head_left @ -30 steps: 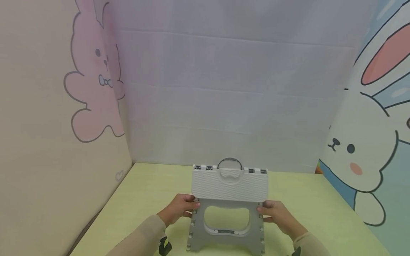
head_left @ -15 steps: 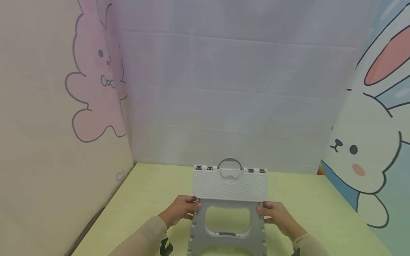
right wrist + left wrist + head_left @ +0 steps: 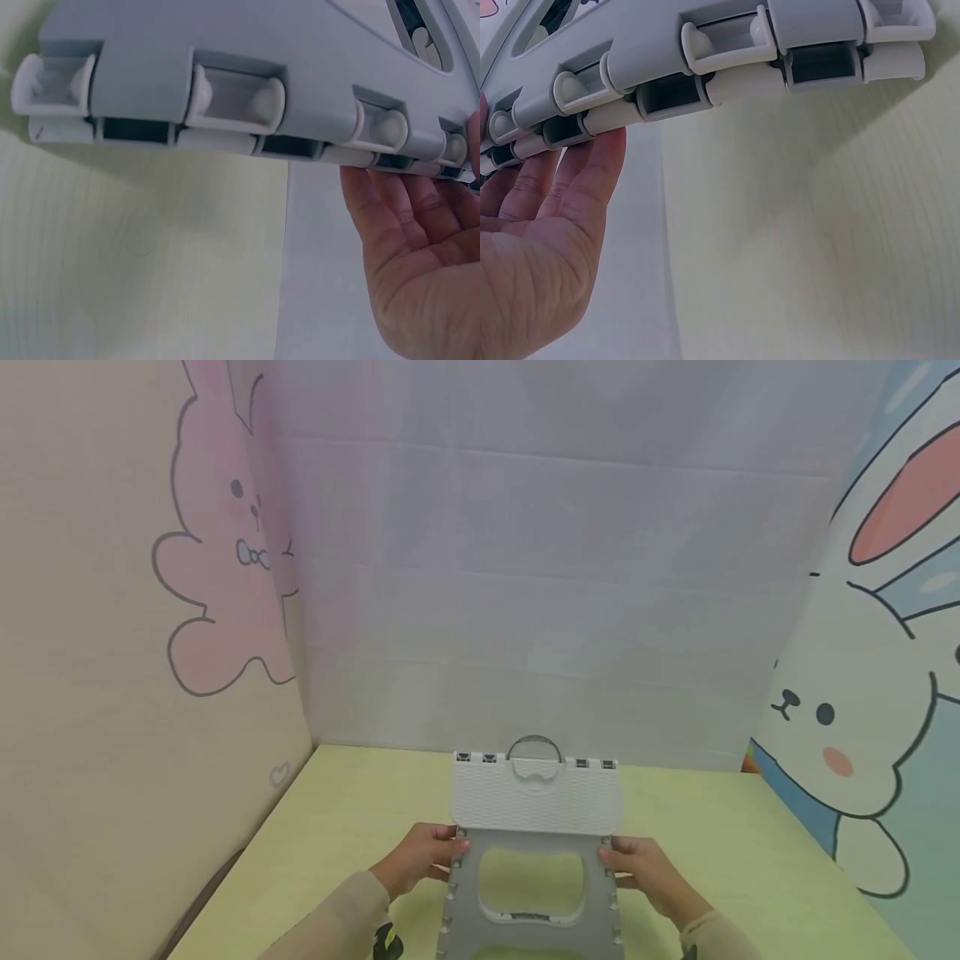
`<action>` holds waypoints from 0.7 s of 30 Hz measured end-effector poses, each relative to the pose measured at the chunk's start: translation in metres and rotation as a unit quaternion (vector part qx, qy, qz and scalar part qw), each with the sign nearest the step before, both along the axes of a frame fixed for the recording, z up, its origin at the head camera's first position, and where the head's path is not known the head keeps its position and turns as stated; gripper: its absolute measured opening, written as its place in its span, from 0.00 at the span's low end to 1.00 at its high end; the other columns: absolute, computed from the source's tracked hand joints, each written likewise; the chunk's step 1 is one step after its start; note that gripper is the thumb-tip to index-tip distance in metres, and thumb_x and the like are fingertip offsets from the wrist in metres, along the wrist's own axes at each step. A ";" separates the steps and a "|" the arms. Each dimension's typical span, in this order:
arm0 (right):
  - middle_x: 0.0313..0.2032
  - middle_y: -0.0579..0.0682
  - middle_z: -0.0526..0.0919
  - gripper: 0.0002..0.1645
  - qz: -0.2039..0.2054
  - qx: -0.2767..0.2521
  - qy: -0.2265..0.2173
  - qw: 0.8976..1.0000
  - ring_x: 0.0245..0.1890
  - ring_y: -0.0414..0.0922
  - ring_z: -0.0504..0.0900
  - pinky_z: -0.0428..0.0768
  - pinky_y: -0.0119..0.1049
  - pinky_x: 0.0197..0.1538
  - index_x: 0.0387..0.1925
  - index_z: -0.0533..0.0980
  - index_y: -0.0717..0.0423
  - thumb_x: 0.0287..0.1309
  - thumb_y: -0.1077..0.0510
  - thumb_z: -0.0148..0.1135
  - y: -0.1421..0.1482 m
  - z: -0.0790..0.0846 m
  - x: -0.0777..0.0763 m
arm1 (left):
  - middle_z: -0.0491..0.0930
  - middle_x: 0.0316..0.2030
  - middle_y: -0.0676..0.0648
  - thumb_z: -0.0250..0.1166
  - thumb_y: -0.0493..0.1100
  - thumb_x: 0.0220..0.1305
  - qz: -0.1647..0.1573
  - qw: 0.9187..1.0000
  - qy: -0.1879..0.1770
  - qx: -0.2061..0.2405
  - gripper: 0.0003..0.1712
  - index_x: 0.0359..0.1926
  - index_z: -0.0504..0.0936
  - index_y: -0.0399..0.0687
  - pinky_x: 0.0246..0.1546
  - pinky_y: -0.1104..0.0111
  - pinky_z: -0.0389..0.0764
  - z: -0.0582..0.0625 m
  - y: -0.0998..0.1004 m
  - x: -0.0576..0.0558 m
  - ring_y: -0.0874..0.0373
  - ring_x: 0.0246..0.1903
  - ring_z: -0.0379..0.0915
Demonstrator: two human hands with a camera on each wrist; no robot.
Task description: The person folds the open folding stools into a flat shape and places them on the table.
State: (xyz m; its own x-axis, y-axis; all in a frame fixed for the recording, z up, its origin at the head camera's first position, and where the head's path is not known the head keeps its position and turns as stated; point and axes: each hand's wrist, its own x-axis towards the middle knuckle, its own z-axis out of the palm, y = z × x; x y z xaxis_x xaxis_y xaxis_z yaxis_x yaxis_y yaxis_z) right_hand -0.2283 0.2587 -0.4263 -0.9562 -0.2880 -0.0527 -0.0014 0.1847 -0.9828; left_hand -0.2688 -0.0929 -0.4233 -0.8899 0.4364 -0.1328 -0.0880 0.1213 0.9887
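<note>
A folding step stool point(image 3: 536, 802), folded flat, stands in front of the person in the head view. Its upper panel is white and textured, with a grey carry handle point(image 3: 534, 740) on top. Below is a grey leg panel point(image 3: 465, 910) with a large oval cut-out. The left hand point(image 3: 422, 858) grips the left edge just under the white panel, thumb in front. On the opposite edge, the right hand point(image 3: 647, 870) grips at about the same height. Both wrist views show fingers point(image 3: 585, 176) behind the hinged edge, whose knuckles point(image 3: 236, 97) run in a row.
A pale yellow table point(image 3: 375, 793) lies under the stool. White cloth point(image 3: 555, 610) hangs behind it. Printed side walls stand left and right, with a pink rabbit point(image 3: 225, 560) and a white rabbit point(image 3: 847, 735).
The stool has shifted slightly down in the head view, and its lower end now runs out of the frame. Both hands keep their grip and have moved with it.
</note>
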 end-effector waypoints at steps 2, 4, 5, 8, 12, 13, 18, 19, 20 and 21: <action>0.52 0.71 0.76 0.36 -0.001 0.003 -0.002 1.000 0.47 0.54 0.81 0.80 0.47 0.48 0.59 0.60 0.83 0.65 0.55 0.57 0.000 0.001 -0.001 | 0.84 0.39 0.38 0.63 0.40 0.64 0.001 1.000 -0.001 0.000 0.26 0.56 0.73 0.24 0.37 0.55 0.82 0.000 0.000 0.000 0.50 0.35 0.82; 0.52 0.71 0.76 0.36 -0.002 0.005 -0.005 1.000 0.47 0.53 0.82 0.80 0.47 0.48 0.59 0.60 0.83 0.65 0.54 0.57 -0.001 0.001 -0.002 | 0.84 0.38 0.39 0.63 0.40 0.64 0.001 1.000 -0.003 0.002 0.25 0.56 0.73 0.24 0.37 0.56 0.83 0.000 0.000 0.000 0.51 0.34 0.83; 0.52 0.71 0.76 0.36 0.000 0.005 -0.005 1.000 0.47 0.53 0.82 0.80 0.47 0.48 0.59 0.60 0.83 0.65 0.54 0.57 -0.001 0.001 -0.002 | 0.84 0.38 0.39 0.63 0.40 0.64 0.001 1.000 -0.003 0.002 0.25 0.56 0.73 0.24 0.36 0.56 0.83 0.000 0.000 0.000 0.51 0.33 0.83; 0.50 0.68 0.78 0.36 0.002 0.003 -0.010 1.000 0.45 0.51 0.82 0.80 0.48 0.47 0.59 0.61 0.82 0.65 0.54 0.58 -0.001 0.001 -0.003 | 0.84 0.37 0.40 0.62 0.40 0.64 0.000 1.000 -0.004 0.003 0.25 0.56 0.73 0.24 0.36 0.56 0.83 0.000 -0.001 -0.001 0.52 0.33 0.83; 0.47 0.64 0.81 0.33 0.007 -0.005 -0.016 1.000 0.43 0.48 0.82 0.81 0.48 0.47 0.58 0.62 0.82 0.66 0.56 0.56 0.000 0.001 -0.004 | 0.84 0.37 0.40 0.62 0.40 0.65 -0.002 1.000 -0.005 0.002 0.25 0.56 0.73 0.24 0.35 0.57 0.83 0.000 -0.001 -0.001 0.52 0.32 0.82; 0.47 0.64 0.81 0.33 0.009 -0.007 -0.017 1.000 0.43 0.48 0.82 0.81 0.49 0.47 0.58 0.62 0.82 0.66 0.56 0.56 0.000 0.001 -0.003 | 0.84 0.37 0.40 0.62 0.40 0.65 -0.003 1.000 -0.006 0.001 0.25 0.56 0.73 0.24 0.35 0.57 0.83 0.000 -0.001 -0.001 0.52 0.32 0.82; 0.48 0.66 0.80 0.32 0.012 -0.001 -0.019 1.000 0.44 0.50 0.82 0.80 0.50 0.47 0.58 0.62 0.82 0.67 0.56 0.55 0.001 0.001 -0.002 | 0.84 0.38 0.39 0.62 0.39 0.64 -0.003 1.000 -0.008 -0.009 0.23 0.55 0.74 0.25 0.35 0.57 0.83 0.002 -0.001 0.000 0.52 0.32 0.83; 0.48 0.67 0.79 0.32 0.014 0.000 -0.019 1.000 0.45 0.51 0.82 0.80 0.50 0.47 0.58 0.62 0.82 0.66 0.56 0.55 0.001 0.000 -0.002 | 0.84 0.39 0.39 0.62 0.39 0.64 -0.002 1.000 -0.009 -0.012 0.23 0.54 0.75 0.25 0.35 0.57 0.83 0.003 -0.001 0.000 0.52 0.32 0.83; 0.49 0.68 0.79 0.33 0.015 0.002 -0.018 1.000 0.45 0.52 0.82 0.80 0.50 0.47 0.58 0.62 0.82 0.66 0.56 0.55 0.001 0.000 -0.002 | 0.84 0.39 0.38 0.62 0.40 0.64 -0.002 1.000 -0.009 -0.014 0.23 0.54 0.75 0.25 0.35 0.57 0.83 0.003 -0.001 0.000 0.52 0.32 0.83; 0.49 0.68 0.79 0.33 0.014 0.004 -0.019 1.000 0.45 0.52 0.82 0.80 0.50 0.47 0.58 0.62 0.82 0.66 0.55 0.56 0.001 0.000 -0.002 | 0.84 0.39 0.38 0.62 0.40 0.64 -0.002 1.000 -0.009 -0.017 0.23 0.54 0.75 0.25 0.35 0.57 0.83 0.003 -0.001 0.000 0.52 0.32 0.83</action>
State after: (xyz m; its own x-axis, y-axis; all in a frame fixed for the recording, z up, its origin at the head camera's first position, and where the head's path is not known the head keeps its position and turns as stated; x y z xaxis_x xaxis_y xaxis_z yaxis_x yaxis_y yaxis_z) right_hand -0.2303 0.2599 -0.4258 -0.9448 -0.3149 -0.0908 0.0298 0.1933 -0.9807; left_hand -0.2687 -0.0937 -0.4207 -0.8857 0.4349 -0.1626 -0.1045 0.1546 0.9824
